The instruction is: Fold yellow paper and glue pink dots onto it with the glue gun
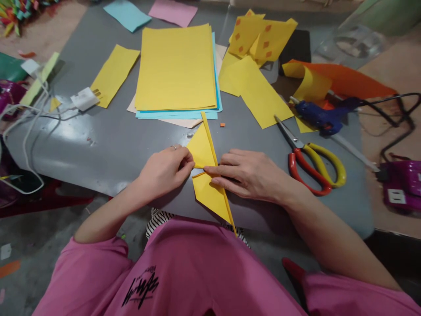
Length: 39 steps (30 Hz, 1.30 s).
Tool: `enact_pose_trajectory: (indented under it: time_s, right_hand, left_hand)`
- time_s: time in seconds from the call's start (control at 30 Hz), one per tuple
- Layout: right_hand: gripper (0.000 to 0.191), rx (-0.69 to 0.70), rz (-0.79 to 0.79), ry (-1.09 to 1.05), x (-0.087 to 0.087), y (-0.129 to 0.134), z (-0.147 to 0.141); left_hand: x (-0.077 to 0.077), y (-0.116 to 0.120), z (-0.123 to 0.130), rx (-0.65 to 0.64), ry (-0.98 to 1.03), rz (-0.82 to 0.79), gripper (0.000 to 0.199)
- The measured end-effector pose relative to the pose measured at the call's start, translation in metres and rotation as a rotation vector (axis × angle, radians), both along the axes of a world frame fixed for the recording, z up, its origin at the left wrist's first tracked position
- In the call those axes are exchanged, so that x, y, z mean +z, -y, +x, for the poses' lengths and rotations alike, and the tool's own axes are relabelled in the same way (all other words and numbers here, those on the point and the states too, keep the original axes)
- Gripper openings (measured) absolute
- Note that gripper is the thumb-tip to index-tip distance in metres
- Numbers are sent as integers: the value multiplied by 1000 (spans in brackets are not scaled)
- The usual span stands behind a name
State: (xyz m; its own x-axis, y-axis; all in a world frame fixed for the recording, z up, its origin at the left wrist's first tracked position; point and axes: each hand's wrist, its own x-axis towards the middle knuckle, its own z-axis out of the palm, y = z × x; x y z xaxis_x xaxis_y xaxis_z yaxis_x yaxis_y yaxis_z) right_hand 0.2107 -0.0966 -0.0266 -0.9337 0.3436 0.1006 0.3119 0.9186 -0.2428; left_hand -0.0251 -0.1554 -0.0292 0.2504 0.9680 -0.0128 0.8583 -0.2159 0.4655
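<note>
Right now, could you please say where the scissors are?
In the head view, the scissors lie on the right side of the table, between the right hand and the blue glue gun.

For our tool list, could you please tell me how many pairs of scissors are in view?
1: scissors with red and yellow handles, lying between the right hand and the blue glue gun. Others may be hidden.

Honestly can't make out any actual words here. The pink shirt [197,272] has big black script [140,289] on the front with smaller print [149,268] by it, but I can't read either. Same with the white label [396,196] on the purple thing [409,175] at far right, just dark marks.
</note>
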Motion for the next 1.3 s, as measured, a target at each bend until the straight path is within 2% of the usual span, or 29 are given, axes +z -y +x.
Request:
enact_pose_trajectory:
  time_s: [0.1, 0.2, 0.3, 0.37, 0.57, 0.87, 1.13, 1.3]
  right_hand:
    - [38, -1, -28, -23, -1, -1, 0]
    - [38, -2, -40, -38, -2, -1, 1]
    - [38, -3, -47, -50, -3, -1, 1]
    - [38, -5, -50, -51, -3, -1, 1]
    - [37, -7, -44, -46, -1, -1, 0]
    - [38, -4, -23, -55, -2, 0, 1]
    - [45, 61, 154, -47, -3, 4, -9]
    - [47, 25, 244, -18, -2, 8, -11]
  left_hand:
    - [-1, 8, -4, 12, 0, 130, 16]
    - [-3, 18, -5, -54, 30, 343, 20]
    - [-9, 27, -6, -170, -97, 542, 24]
    - [-14, 30, -7, -221, -225, 613, 26]
    - [-20, 34, -9, -256, -443, 611, 31]
    - [-6, 38, -1, -301, -582, 595, 28]
    - [-3, 38, 4, -316, -639, 615, 22]
    - [-6, 39, 2, -314, -628, 602, 26]
